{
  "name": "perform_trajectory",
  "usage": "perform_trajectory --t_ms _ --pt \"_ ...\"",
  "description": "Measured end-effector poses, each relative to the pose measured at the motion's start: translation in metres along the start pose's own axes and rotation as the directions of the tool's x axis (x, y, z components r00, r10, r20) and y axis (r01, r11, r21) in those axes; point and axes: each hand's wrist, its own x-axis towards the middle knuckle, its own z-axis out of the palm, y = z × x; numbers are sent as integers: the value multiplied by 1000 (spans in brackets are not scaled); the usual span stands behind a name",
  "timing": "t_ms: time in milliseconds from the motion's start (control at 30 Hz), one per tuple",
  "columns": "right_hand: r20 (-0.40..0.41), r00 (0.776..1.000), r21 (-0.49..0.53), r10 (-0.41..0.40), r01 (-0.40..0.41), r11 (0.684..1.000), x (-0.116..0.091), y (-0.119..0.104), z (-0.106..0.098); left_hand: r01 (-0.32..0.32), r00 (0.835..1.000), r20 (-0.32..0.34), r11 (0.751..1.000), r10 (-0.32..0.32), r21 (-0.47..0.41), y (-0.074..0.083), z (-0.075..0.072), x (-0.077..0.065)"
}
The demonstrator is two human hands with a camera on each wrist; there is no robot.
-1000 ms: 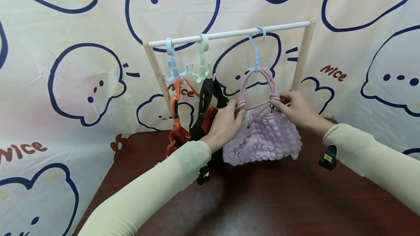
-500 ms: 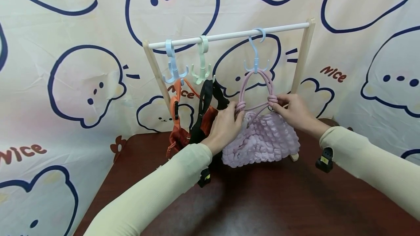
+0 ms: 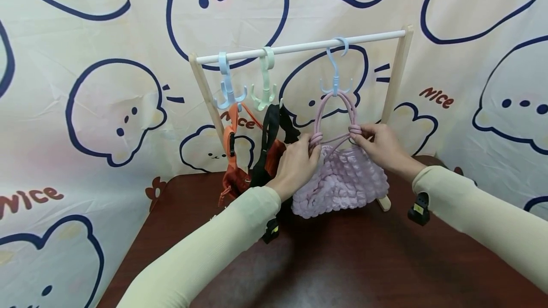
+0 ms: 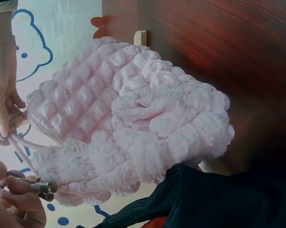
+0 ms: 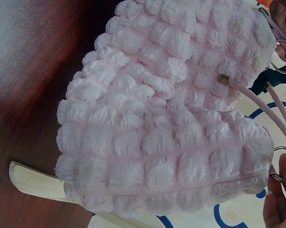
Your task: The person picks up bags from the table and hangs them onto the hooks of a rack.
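A pink puffy quilted handbag (image 3: 342, 179) hangs by its looped cord handle (image 3: 318, 114) from a light blue hook (image 3: 336, 82). My left hand (image 3: 297, 163) pinches the knot at the handle's left foot. At the right foot, my right hand (image 3: 381, 146) pinches the other knot (image 3: 355, 129) between thumb and fingers. Metal-tipped cord ends (image 4: 47, 188) show beside the left fingers in the left wrist view. A metal ring (image 5: 281, 176) joins the handle to the bag in the right wrist view, close to the right fingers.
A white rail (image 3: 299, 47) on wooden posts carries another blue hook (image 3: 227, 84) and a green hook (image 3: 265, 82). An orange-red bag (image 3: 234, 177) and black straps (image 3: 269, 129) hang left of my left hand. Below lies a dark brown tabletop (image 3: 368, 260); a patterned cloth (image 3: 128, 27) stands behind.
My right hand has shifted slightly left with the right knot, and the bag's right end has come slightly left. The left hand keeps its grip on the left knot.
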Motion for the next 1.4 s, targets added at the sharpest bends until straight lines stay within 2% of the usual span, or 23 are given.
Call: perform_trajectory --t_ms 267,633,1100,1400 --pt "6 1000 -18 3 -3 1000 4 4 4 -11 1000 -9 1000 12 28 -1 2 3" --pt "36 999 -36 20 -19 999 10 0 0 -18 1000 -12 997 19 78 -2 0 11" --pt "62 997 -39 44 -42 998 12 2 2 -17 1000 -6 994 18 106 -5 2 11" --pt "66 997 -36 50 -48 998 15 4 4 -41 999 -9 991 43 128 -6 1 9"
